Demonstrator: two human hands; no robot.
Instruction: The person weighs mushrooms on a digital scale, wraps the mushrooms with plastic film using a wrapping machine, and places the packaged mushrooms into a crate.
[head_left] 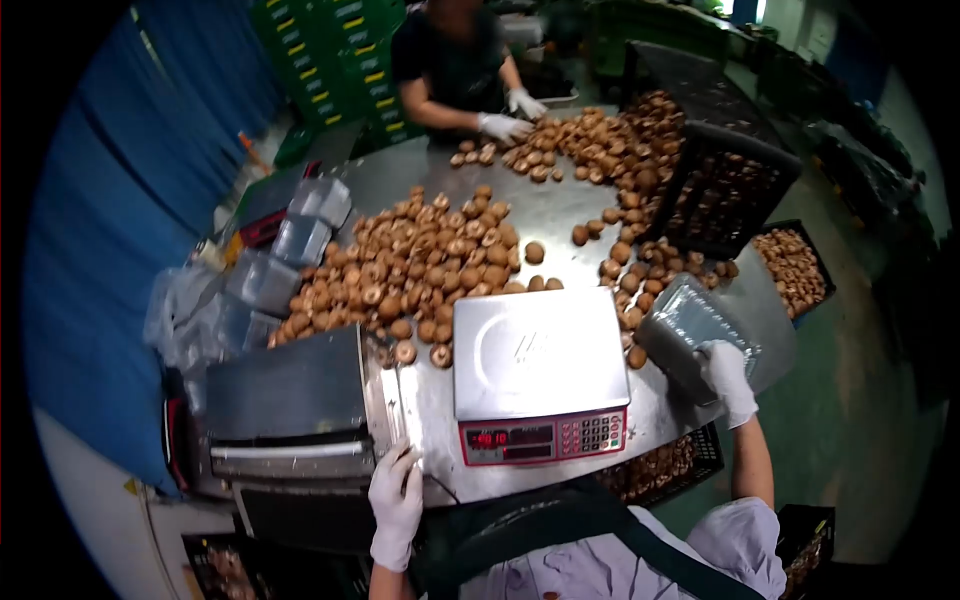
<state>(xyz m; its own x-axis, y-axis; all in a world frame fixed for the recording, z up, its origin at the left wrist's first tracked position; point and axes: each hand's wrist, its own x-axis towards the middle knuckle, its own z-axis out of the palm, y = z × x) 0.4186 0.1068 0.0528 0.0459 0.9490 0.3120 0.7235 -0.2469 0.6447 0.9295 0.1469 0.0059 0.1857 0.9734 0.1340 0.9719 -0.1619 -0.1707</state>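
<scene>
My right hand (728,382), in a white glove, grips the near edge of a clear plastic tray (690,325) at the right side of the metal table. The tray is tilted, and several may be nested there. My left hand (397,500), also gloved, is at the table's front edge beside the flat grey machine (285,390); its fingers are loosely bent and apart, with nothing seen in them. Between my hands stands a digital scale (540,355), its plate bare and its red display lit. Behind it lies a large heap of brown mushrooms (410,255).
Clear plastic boxes (265,280) stand at the left. A tipped black crate (715,190) spills mushrooms at the right rear. Across the table a co-worker's gloved hands (510,125) touch mushrooms. Crates of mushrooms (790,270) stand on the floor at right.
</scene>
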